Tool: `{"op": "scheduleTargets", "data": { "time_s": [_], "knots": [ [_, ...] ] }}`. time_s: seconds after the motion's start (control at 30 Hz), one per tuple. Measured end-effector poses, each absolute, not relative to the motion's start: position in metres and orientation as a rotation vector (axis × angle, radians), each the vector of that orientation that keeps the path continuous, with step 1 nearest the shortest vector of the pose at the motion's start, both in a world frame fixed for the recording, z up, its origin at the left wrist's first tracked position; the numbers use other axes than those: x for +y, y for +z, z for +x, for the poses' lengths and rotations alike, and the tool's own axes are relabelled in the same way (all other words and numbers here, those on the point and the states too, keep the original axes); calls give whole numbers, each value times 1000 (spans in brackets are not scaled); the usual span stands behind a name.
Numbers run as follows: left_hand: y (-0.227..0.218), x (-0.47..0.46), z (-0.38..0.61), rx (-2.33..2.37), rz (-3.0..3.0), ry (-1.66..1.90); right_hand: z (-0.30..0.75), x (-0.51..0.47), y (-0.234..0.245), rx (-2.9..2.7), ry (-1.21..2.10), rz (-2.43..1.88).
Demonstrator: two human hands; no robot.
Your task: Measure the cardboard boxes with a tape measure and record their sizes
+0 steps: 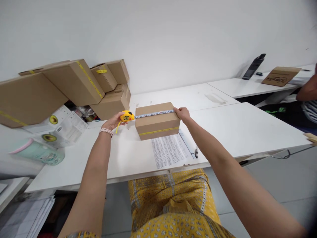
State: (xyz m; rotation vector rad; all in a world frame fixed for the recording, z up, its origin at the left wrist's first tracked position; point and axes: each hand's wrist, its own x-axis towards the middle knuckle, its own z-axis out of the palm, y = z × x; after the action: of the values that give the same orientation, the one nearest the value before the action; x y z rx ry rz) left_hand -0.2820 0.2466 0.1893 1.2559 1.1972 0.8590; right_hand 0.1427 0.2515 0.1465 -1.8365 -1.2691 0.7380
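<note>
A brown cardboard box [158, 125] with a yellow strip along its front side rests on the white table. My left hand [113, 121] grips a yellow tape measure [127, 115] just off the box's left end, its yellow strap hanging down. The pulled-out blade [155, 114] lies across the top of the box from left to right. At the box's right edge, my right hand [182, 113] pinches the end of the blade. A printed sheet [169, 152] of small figures lies partly under the box.
Several cardboard boxes [74, 79] are stacked at the left against the wall. A mint-green tumbler [39, 152] and white cartons with avocado pictures [61, 127] stand nearby. Farther right are a black bottle [254, 67], a small carton [279, 76] and another person's arm [307, 89].
</note>
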Motion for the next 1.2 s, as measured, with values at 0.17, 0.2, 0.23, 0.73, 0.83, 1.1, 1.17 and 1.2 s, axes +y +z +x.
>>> {"op": "scheduleTargets", "data": {
  "time_s": [0.17,0.2,0.23,0.73,0.83,1.1,1.17,1.2],
  "knots": [
    [200,241,-271,1219,1288,851,140,249,152,-1299,699,-1830],
    [206,238,-269,1230,1320,849,140,249,153,-1302,688,-1829],
    [212,233,-268,1237,1365,841,141,249,155,-1301,673,-1823],
    [137,-5,-102,657,755,958,115,222,197,-1655,770,-1217],
    [161,21,-83,727,705,1030,110,231,182,-1567,646,-1376],
    [211,87,-68,861,509,990,112,243,165,-1568,650,-1487],
    [211,93,-63,884,461,983,111,243,165,-1609,625,-1496],
    [209,94,-61,893,441,979,111,242,165,-1638,605,-1506]
  ]
}}
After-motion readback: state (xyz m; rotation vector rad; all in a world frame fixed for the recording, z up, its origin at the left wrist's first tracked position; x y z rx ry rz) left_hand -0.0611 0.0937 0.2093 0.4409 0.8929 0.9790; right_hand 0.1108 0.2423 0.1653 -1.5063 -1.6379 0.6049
